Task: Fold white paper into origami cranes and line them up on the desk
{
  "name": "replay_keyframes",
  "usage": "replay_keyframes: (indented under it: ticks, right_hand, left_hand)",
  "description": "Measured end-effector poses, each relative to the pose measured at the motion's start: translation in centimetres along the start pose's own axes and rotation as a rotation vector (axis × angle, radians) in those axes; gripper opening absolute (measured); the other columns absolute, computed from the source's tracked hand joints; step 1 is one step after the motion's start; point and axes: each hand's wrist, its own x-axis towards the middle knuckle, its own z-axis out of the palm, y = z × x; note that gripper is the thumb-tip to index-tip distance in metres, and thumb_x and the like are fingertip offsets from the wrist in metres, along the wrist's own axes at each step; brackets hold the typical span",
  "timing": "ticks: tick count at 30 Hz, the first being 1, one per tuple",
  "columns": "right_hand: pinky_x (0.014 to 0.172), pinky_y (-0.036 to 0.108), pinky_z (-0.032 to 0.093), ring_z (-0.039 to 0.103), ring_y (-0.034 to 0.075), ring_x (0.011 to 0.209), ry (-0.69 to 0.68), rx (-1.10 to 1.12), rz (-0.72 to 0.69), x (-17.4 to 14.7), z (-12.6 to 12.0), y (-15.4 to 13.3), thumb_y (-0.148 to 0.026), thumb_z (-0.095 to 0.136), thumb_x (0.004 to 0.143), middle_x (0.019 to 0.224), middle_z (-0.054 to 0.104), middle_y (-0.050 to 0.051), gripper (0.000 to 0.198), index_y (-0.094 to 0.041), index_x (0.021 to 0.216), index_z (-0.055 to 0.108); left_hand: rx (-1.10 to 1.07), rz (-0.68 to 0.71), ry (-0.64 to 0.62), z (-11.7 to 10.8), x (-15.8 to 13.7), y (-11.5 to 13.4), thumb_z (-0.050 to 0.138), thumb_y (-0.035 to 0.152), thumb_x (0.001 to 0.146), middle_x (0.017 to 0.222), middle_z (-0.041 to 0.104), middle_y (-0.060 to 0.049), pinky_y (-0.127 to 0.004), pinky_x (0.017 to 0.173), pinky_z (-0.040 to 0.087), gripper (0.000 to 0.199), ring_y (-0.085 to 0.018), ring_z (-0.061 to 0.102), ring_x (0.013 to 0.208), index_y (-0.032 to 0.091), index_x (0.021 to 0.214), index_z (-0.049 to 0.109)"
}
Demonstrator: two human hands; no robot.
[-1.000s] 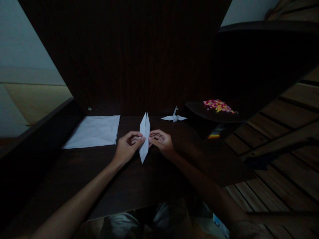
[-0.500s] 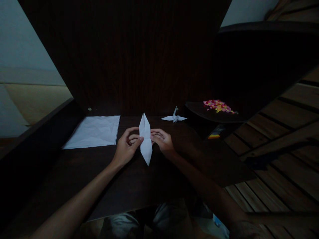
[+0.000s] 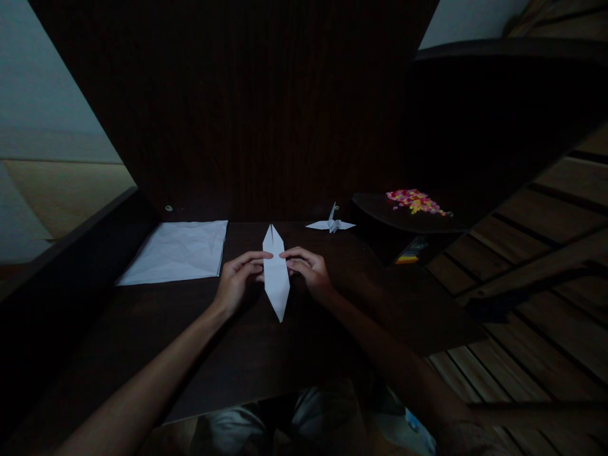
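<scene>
Between my hands is a folded sheet of white origami paper (image 3: 276, 275), long and narrow, pointed at both ends, with a slit in its far tip. My left hand (image 3: 237, 275) grips its left edge, index finger on top and the other fingers curled at the side. On the right edge, my right hand (image 3: 310, 269) pinches the paper with its index finger over the upper face. Parts of both thumbs and fingers are hidden under or behind the paper. Beyond my right hand, a finished white paper crane (image 3: 332, 225) rests at the back of the dark table.
A stack of white paper sheets (image 3: 175, 252) lies on the dark wooden table (image 3: 228, 361) at the left. Many small colourful pieces (image 3: 417, 201) are heaped on a low shelf (image 3: 375, 208) at the right. A tall dark panel (image 3: 266, 114) rises at the back.
The folded paper has tilted flatter and come slightly nearer to me. My index fingers have moved onto its upper face, where my thumbs pressed before.
</scene>
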Motion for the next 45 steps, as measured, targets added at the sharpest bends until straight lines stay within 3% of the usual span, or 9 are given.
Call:
replay_keyframes:
  ticks: [4, 11, 19, 25, 36, 40, 45]
  right_hand:
    - [0.061, 0.026, 0.047, 0.057, 0.012, 0.061, -0.043, 0.038, 0.016, 0.0, -0.3, 0.0, -0.024, 0.066, 0.071, 0.070, 0.063, -0.001, 0.019, -0.020, 0.089, 0.069]
    - [0.061, 0.027, 0.047, 0.057, 0.013, 0.062, -0.065, 0.054, 0.000, 0.1, -0.6, 0.5, -0.027, 0.067, 0.069, 0.073, 0.062, 0.000, 0.023, -0.020, 0.091, 0.069]
    - [0.060, 0.027, 0.048, 0.059, 0.014, 0.067, -0.079, 0.083, -0.027, -0.1, -0.5, 0.2, -0.030, 0.068, 0.069, 0.089, 0.063, 0.003, 0.023, -0.020, 0.089, 0.070]
    - [0.054, 0.025, 0.048, 0.058, 0.012, 0.064, 0.006, 0.054, -0.033, -0.2, 0.2, -0.3, -0.032, 0.073, 0.067, 0.086, 0.061, 0.001, 0.018, -0.019, 0.079, 0.068]
    - [0.045, 0.022, 0.047, 0.057, 0.011, 0.056, 0.085, 0.021, -0.037, 0.0, 0.7, 0.2, -0.037, 0.075, 0.066, 0.072, 0.060, 0.000, 0.024, -0.018, 0.073, 0.062]
    - [0.042, 0.020, 0.046, 0.054, 0.008, 0.047, 0.095, 0.042, -0.031, -0.1, 0.8, 0.3, -0.035, 0.075, 0.066, 0.063, 0.058, -0.004, 0.028, -0.019, 0.078, 0.056]
    - [0.037, 0.016, 0.043, 0.052, 0.005, 0.045, 0.110, 0.057, -0.008, -0.1, 0.6, 0.3, -0.032, 0.077, 0.063, 0.072, 0.058, -0.004, 0.037, -0.020, 0.086, 0.051]
  left_hand:
    - [-0.014, 0.016, -0.010, -0.1, -0.2, 0.1, 0.062, 0.020, 0.068, 0.084, 0.073, -0.006, -0.032, 0.071, 0.052, 0.025, -0.020, 0.067, 0.075, 0.015, 0.092, 0.069]
    - [0.076, 0.082, -0.006, -0.1, -0.1, 0.0, 0.069, 0.025, 0.066, 0.088, 0.073, -0.008, -0.031, 0.071, 0.053, 0.029, -0.021, 0.068, 0.081, 0.014, 0.093, 0.068]
    - [0.173, 0.123, 0.037, 0.3, -0.2, 0.4, 0.076, 0.033, 0.064, 0.079, 0.073, -0.006, -0.029, 0.066, 0.053, 0.031, -0.019, 0.067, 0.072, 0.015, 0.088, 0.071]
    - [0.229, 0.118, 0.078, 0.5, -0.1, 0.2, 0.075, 0.037, 0.067, 0.079, 0.074, -0.006, -0.030, 0.066, 0.054, 0.023, -0.019, 0.067, 0.071, 0.016, 0.077, 0.074]
    - [0.248, 0.166, 0.023, 0.3, 0.0, -0.4, 0.073, 0.034, 0.071, 0.076, 0.073, -0.004, -0.026, 0.063, 0.052, 0.021, -0.017, 0.066, 0.068, 0.015, 0.080, 0.073]
    - [0.178, 0.172, -0.004, 0.5, -0.1, -0.2, 0.073, 0.031, 0.071, 0.078, 0.071, -0.004, -0.026, 0.067, 0.052, 0.030, -0.017, 0.066, 0.073, 0.015, 0.096, 0.068]
    - [0.137, 0.120, -0.035, 0.5, -0.2, -0.2, 0.072, 0.028, 0.073, 0.075, 0.067, -0.001, -0.023, 0.063, 0.049, 0.064, -0.013, 0.063, 0.068, 0.018, 0.130, 0.046]
